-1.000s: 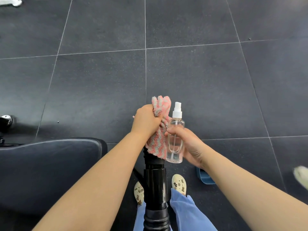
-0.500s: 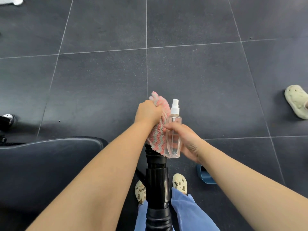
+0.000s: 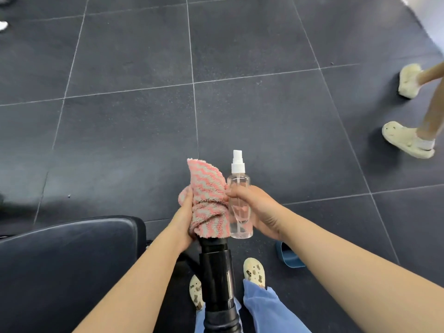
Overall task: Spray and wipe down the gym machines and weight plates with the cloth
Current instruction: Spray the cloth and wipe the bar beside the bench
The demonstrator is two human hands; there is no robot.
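A pink and grey striped cloth [image 3: 208, 200] is wrapped over the top end of a black machine handle [image 3: 216, 277] that rises toward me. My left hand [image 3: 183, 218] grips the cloth from its left side. My right hand [image 3: 258, 212] holds a clear spray bottle [image 3: 239, 200] with a white nozzle, upright, right beside the cloth. The handle's tip is hidden under the cloth.
A black padded seat [image 3: 67, 265] fills the lower left. Dark rubber floor tiles [image 3: 264, 116] lie ahead. Another person's legs in pale clogs [image 3: 406, 140] stand at the right edge. A blue object [image 3: 289, 257] lies on the floor by my right forearm.
My left hand has slid from the top of the cloth down its left side, and more cloth now sticks up. The other person has walked further into view at the right.
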